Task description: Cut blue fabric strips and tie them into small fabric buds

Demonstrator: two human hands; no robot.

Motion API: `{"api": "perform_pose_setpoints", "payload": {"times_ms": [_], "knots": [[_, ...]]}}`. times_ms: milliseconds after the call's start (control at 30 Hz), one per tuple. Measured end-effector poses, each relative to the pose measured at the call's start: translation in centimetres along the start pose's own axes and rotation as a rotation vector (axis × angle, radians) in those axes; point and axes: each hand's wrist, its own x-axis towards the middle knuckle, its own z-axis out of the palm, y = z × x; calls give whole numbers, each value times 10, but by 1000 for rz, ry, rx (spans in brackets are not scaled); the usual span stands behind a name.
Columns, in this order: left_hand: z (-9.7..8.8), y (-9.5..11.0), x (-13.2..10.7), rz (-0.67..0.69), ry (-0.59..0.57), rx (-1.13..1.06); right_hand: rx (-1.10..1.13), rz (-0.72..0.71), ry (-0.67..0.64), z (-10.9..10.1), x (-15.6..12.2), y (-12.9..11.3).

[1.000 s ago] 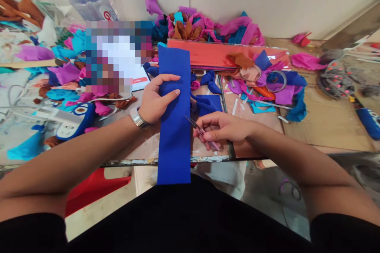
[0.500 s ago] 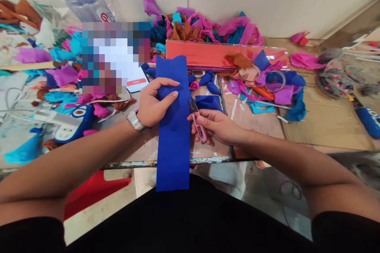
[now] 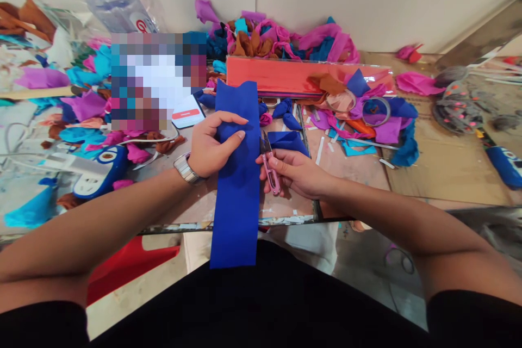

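Note:
A long blue crepe paper strip [image 3: 236, 212] runs from the tabletop over the front edge toward my lap, its far end wavy. My left hand [image 3: 216, 141] grips the strip's left side, thumb and index finger on top and the other fingers hidden. At the strip's right edge, my right hand [image 3: 296, 171] holds pink thread snips [image 3: 271, 171], blades pointing away from me. The blades stand slightly apart beside the strip; whether they touch it I cannot tell. A folded blue piece [image 3: 287, 141] lies just beyond my right hand.
Colourful scraps cover much of the table. An orange-red packet [image 3: 269, 76] lies at the back. To the left are a phone [image 3: 190, 111], a water bottle [image 3: 118, 8] and a blue-and-white power strip [image 3: 100, 168]. Tape rings [image 3: 376, 111] sit right, near cardboard [image 3: 444, 174].
The strip's near end has swung slightly left and its far end sits a little lower. The snips have tilted slightly. Both hands keep their holds.

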Motion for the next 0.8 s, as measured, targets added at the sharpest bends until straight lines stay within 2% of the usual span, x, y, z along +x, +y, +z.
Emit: {"api": "perform_pose_setpoints", "payload": {"times_ms": [333,600,800], "knots": [[2,7,-5,8,-45,35,-46,-26,32,0,4,2],[1,7,-8,58,-68,60,23,-13,37,2,2,-1],[2,7,-8,23,-50,60,55,16,35,3,0,-2]]}}
